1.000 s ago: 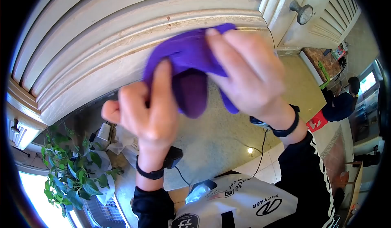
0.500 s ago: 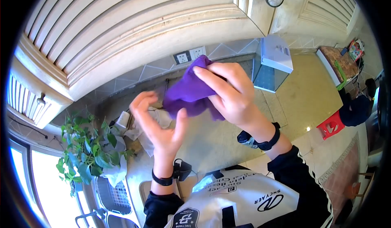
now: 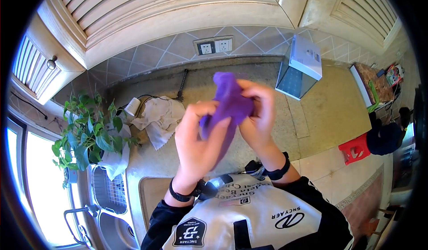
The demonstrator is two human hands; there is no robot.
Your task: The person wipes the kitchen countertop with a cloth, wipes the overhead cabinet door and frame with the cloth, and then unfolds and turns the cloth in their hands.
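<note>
A bunched purple cloth (image 3: 232, 102) is held up in front of me, above the counter. My left hand (image 3: 199, 136) grips its left side, thumb pressed in along the lower edge. On the other side, my right hand (image 3: 257, 111) pinches the cloth, its fingers curled and partly hidden behind the fabric. A narrow end of the cloth sticks up above both hands, and another part hangs down between them.
On the counter (image 3: 276, 138) lie a crumpled white cloth (image 3: 161, 118) and a small white object (image 3: 133, 106). A glass tank with a white lid (image 3: 305, 62) stands at the back right. To the left are a leafy plant (image 3: 100, 138) and a sink (image 3: 117, 230). A red stool (image 3: 354, 152) stands at right.
My left hand, open and apart from the purple cloth before, has moved right and closed on it. The right hand has come lower, and the cloth is now bunched between both hands.
</note>
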